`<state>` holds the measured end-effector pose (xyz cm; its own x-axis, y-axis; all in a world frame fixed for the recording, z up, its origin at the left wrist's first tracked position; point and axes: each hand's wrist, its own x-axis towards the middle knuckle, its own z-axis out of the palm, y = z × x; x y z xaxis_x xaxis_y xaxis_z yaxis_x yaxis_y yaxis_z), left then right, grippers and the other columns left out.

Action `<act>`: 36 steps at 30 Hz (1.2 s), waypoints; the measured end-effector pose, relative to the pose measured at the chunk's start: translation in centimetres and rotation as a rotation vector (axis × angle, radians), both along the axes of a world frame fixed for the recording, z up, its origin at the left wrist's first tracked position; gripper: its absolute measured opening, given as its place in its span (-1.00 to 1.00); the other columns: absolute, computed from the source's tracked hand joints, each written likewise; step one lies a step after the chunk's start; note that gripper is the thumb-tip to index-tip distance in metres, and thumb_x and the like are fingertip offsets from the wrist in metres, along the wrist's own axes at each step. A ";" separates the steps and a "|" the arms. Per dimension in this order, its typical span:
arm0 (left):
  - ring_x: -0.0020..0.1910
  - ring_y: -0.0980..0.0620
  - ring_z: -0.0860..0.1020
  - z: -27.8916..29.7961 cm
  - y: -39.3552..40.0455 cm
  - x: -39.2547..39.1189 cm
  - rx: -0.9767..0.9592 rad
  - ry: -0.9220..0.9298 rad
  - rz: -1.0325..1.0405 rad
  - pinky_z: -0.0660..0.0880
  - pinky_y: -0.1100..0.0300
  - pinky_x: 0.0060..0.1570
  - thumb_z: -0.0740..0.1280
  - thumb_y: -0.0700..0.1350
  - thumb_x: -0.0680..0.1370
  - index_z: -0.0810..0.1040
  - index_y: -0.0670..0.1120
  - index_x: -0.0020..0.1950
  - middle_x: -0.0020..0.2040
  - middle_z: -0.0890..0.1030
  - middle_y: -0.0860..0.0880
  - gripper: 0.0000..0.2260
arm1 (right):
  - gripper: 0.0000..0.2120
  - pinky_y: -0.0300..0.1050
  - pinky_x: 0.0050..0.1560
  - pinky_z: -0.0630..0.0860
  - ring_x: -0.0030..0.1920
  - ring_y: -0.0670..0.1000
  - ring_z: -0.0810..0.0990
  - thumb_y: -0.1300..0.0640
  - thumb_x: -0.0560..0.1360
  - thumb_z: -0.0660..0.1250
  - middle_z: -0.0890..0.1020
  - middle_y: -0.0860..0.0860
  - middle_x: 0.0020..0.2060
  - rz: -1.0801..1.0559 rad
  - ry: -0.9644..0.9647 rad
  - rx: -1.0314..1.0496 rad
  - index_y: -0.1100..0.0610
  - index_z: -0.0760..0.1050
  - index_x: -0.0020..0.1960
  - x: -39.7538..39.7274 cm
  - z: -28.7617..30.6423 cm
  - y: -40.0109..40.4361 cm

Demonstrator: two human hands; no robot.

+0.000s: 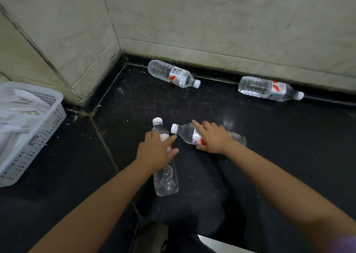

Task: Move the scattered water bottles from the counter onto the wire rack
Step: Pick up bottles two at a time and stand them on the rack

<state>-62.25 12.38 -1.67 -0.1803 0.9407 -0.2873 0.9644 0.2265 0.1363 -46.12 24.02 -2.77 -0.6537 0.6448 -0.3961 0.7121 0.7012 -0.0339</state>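
The left hand (156,152) lies over the label of the near bottle (164,168), fingers spread and only lightly bent across it, thumb out to the right — resting on it rather than wrapped round. This bottle lies on its side on the black counter (269,146), white cap pointing away from the person, base toward them.

The right hand (213,139) covers the middle of the second bottle (187,134), fingers arched over the label, forefinger stretched toward the neck, thumb down at the near side — whether it has truly closed on the bottle I cannot tell. That bottle lies slantwise, cap to the left, just beside the neck of the first.

Two more bottles lie on their sides near the tiled wall (212,17): the back bottle (173,73) close to the corner, the far-right bottle (269,88) well apart from it, both caps pointing right.

A white perforated basket (41,125) holding plastic bags sits at the left.
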 end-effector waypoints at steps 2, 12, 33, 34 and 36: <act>0.43 -0.14 0.12 -0.7 0.0 1.4 -0.051 0.071 0.010 0.33 -0.07 0.28 0.13 0.21 0.54 0.29 0.09 0.39 0.42 0.17 -0.12 -0.55 | -0.18 0.12 0.29 0.32 0.36 0.20 0.29 -0.14 0.48 0.25 0.20 0.12 0.43 0.004 0.001 0.029 -0.03 -0.22 0.51 0.1 -0.2 0.0; 0.37 -0.14 0.27 -1.7 -2.0 0.8 0.121 -0.586 0.594 0.36 0.03 0.29 0.33 -0.10 0.49 -0.14 -0.01 0.51 0.46 0.02 -0.14 -0.23 | -0.28 0.10 0.24 0.36 0.33 0.16 0.32 -0.15 0.46 0.27 0.25 0.10 0.40 0.013 0.075 0.103 -0.09 -0.03 0.48 -0.9 -1.2 0.0; 0.24 -0.14 0.34 -0.6 -6.5 7.4 0.010 -0.176 0.261 0.40 0.04 0.20 0.12 -0.04 0.58 -0.08 0.16 0.50 0.30 0.28 -0.20 -0.44 | -0.30 0.02 0.17 0.41 0.23 0.16 0.42 -0.09 0.50 0.22 0.36 0.15 0.28 -0.436 0.100 0.105 -0.09 -0.10 0.49 9.3 -0.5 -13.7; 0.24 -0.13 0.34 -0.2 -6.6 8.3 0.026 -0.178 0.223 0.40 0.05 0.20 0.12 -0.04 0.58 -0.08 0.16 0.50 0.31 0.27 -0.19 -0.44 | -0.31 0.01 0.17 0.41 0.23 0.15 0.42 -0.09 0.50 0.22 0.36 0.15 0.28 -0.477 0.133 0.100 -0.09 -0.09 0.49 10.3 -0.1 -14.0; 0.24 -0.12 0.33 1.0 -6.6 10.3 0.072 -0.182 0.154 0.39 0.06 0.20 0.13 -0.02 0.58 -0.09 0.17 0.50 0.31 0.26 -0.18 -0.43 | -0.29 -0.03 0.16 0.42 0.21 0.15 0.42 -0.11 0.50 0.23 0.35 0.15 0.26 -0.558 0.226 0.097 -0.07 -0.10 0.50 12.5 1.3 -14.3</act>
